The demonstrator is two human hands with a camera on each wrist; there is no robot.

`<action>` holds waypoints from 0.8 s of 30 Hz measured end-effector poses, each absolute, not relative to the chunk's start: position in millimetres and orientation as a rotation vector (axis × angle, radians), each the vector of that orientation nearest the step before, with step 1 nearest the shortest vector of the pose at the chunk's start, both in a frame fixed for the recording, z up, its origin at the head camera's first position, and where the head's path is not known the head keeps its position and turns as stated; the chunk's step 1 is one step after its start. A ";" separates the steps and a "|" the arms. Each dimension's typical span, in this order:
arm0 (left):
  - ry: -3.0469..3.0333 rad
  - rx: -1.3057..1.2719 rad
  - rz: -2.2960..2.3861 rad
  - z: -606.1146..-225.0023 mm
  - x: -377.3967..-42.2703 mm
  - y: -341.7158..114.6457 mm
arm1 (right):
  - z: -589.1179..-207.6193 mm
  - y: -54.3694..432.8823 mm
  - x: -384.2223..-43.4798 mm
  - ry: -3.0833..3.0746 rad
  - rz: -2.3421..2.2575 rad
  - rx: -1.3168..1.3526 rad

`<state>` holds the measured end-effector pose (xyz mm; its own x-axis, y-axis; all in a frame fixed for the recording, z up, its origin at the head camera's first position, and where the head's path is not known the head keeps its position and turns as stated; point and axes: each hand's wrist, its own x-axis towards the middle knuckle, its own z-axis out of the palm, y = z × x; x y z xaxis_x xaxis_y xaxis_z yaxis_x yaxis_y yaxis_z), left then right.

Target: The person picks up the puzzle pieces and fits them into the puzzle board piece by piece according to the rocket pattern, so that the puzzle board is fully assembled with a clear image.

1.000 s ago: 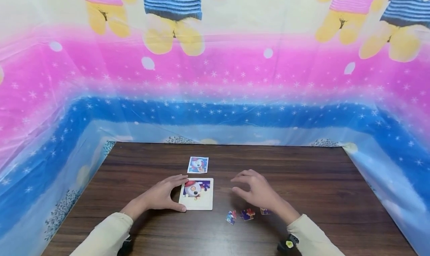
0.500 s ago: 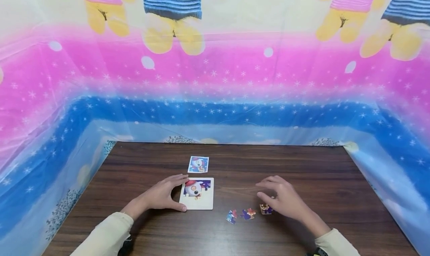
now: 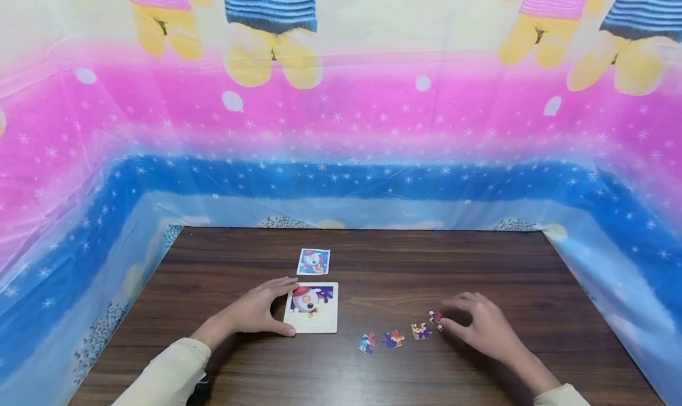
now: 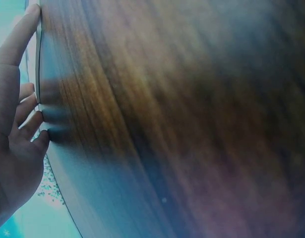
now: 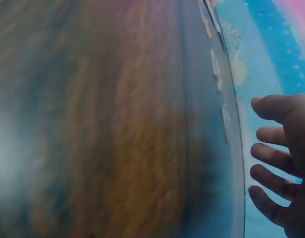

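Note:
A square puzzle board (image 3: 314, 323) lies on the brown table, its upper part filled with a white character in a red hat. My left hand (image 3: 254, 305) rests against its left side, with the thumb at the near corner and fingertips at the far one. In the left wrist view the fingers (image 4: 30, 121) reach the board's edge. On the right, my right hand (image 3: 482, 328) is at a red and white puzzle piece (image 3: 436, 318), thumb close beside it. The right wrist view shows this hand's fingers (image 5: 274, 156) spread, with nothing between them.
Loose puzzle pieces lie between board and right hand: a blue one (image 3: 366, 344), a purple and red one (image 3: 393, 339) and a yellow and purple one (image 3: 421, 331). A small picture card (image 3: 313, 261) sits behind the board. A printed cloth (image 3: 341, 181) surrounds the table (image 3: 256, 370).
My right hand has moved right, from beside the board past the loose pieces, uncovering the yellow and purple piece and the red and white one. The left hand has stayed at the board.

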<state>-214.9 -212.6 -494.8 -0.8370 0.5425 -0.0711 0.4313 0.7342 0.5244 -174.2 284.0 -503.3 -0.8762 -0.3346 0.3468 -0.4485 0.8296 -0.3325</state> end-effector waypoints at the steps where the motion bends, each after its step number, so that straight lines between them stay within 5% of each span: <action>1: 2.718 0.774 0.741 -494.7 -214.8 -212.7 | -503.4 285.0 -173.4 -2.762 0.592 0.585; 24: 2.713 0.758 0.728 -494.8 -214.8 -212.5 | -507.5 283.2 -177.4 -2.960 0.458 0.504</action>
